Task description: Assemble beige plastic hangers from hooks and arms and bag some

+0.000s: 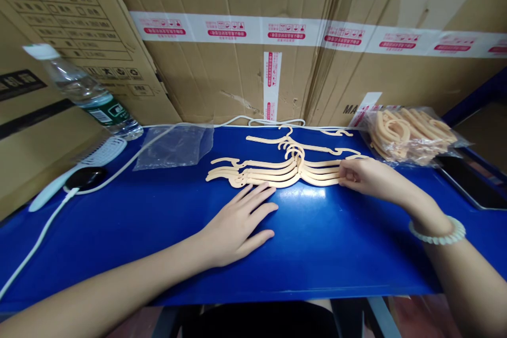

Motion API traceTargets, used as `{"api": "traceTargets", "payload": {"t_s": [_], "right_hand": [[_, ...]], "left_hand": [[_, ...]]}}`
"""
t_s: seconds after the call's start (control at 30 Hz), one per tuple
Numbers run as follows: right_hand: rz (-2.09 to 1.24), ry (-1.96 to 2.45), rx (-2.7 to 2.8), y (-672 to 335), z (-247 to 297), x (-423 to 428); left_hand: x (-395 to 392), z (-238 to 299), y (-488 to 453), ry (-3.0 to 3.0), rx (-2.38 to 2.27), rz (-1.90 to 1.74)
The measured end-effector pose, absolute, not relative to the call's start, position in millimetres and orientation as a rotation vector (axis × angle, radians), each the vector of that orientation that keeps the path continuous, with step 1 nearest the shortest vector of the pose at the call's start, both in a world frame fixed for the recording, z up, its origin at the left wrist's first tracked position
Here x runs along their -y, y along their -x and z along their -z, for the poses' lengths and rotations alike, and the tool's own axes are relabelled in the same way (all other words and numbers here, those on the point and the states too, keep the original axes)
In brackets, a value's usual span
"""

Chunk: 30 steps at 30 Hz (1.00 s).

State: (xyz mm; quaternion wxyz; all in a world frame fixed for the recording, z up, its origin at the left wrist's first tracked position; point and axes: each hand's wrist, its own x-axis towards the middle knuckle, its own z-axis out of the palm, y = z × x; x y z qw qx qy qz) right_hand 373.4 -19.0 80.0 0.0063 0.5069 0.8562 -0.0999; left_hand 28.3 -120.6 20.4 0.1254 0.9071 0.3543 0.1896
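Note:
Several cream plastic clothes hangers lie overlapped in a row on the blue table, their hooks toward the back. My left hand rests flat with fingers spread, its fingertips at the lower edge of the nearest hanger. Closed around the right end of the hangers is my right hand, which hides that end. How many hangers it grips I cannot tell. Behind the row lies another hanger, apart from the others, with its hook upward.
A clear bag of cream hangers sits at the back right beside a dark phone. On the left are a water bottle, a hairbrush, a black puck with a white cable and an empty plastic bag. Cardboard boxes stand behind.

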Motion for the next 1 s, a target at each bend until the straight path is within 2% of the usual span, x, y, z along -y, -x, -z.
{"api": "traceTargets", "payload": {"t_s": [0.2, 0.37, 0.53, 0.73, 1.0], "right_hand": [[0.483, -1.537, -2.705, -379, -93, 23], [0.949, -1.076, -2.715, -367, -108, 42], [1.180, -0.804, -2.860, -326, -86, 64], [1.017, -0.716, -2.986, -307, -54, 70], [0.797, -0.811, -3.000, -307, -50, 71]], "left_hand": [[122, -20, -29, -2.669, -0.999, -0.593], [124, -21, -29, -2.672, -0.878, -0.633], [124, -19, -30, -2.666, -0.838, -0.617], [123, -15, -29, -2.678, -0.854, -0.581], [123, -17, -29, -2.745, -0.839, -0.531]]}}
